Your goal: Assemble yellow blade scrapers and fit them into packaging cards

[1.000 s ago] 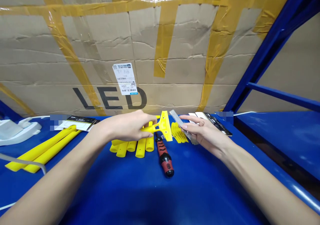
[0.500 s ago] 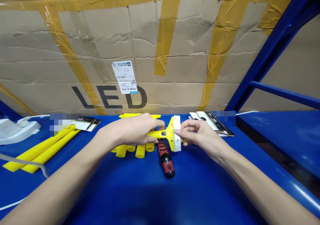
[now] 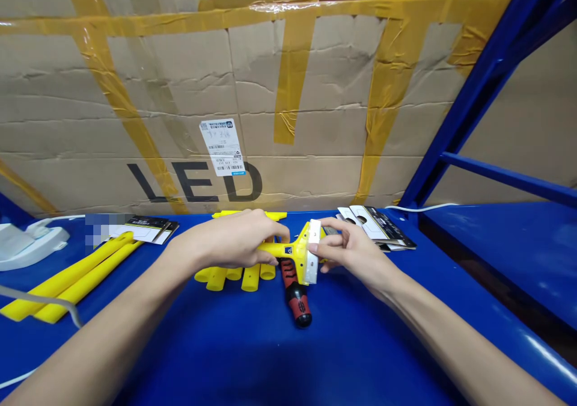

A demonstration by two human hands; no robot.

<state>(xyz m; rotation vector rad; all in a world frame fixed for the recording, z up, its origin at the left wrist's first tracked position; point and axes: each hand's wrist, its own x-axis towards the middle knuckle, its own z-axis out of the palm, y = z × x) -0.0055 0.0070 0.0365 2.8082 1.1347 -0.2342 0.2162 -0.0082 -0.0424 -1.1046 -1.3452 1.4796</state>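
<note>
Two hands are engaged on one item above the table (image 3: 342,352). The left hand (image 3: 246,234) is closed around the handle of a yellow scraper (image 3: 301,261), thumb opposed to fingers, with the head pointing to the right. The right hand (image 3: 356,251) pinches a pale strip (image 3: 312,267), thumb on its face, and the strip lies across the wide end of the head. The step in hand is judged to be the fitting of strip to head; whether it is fully seated cannot be determined. The next move would seem to call for the strip kept square to the head and the handle held steady. Below the scraper head lies a red-and-black tool handle (image 3: 298,302); contact between them cannot be confirmed. Beside it, under the left hand, are several yellow tubes (image 3: 216,279), partly covered. Farther left are two long yellow handles (image 3: 70,273), near printed cards (image 3: 164,231); more cards, a stacked packet (image 3: 383,225), lie beyond the right hand. The surface is blue and glossy. Behind it stands a taped, creased cardboard box (image 3: 180,105) marked LED, and a blue frame (image 3: 469,111) slants at the right.
</note>
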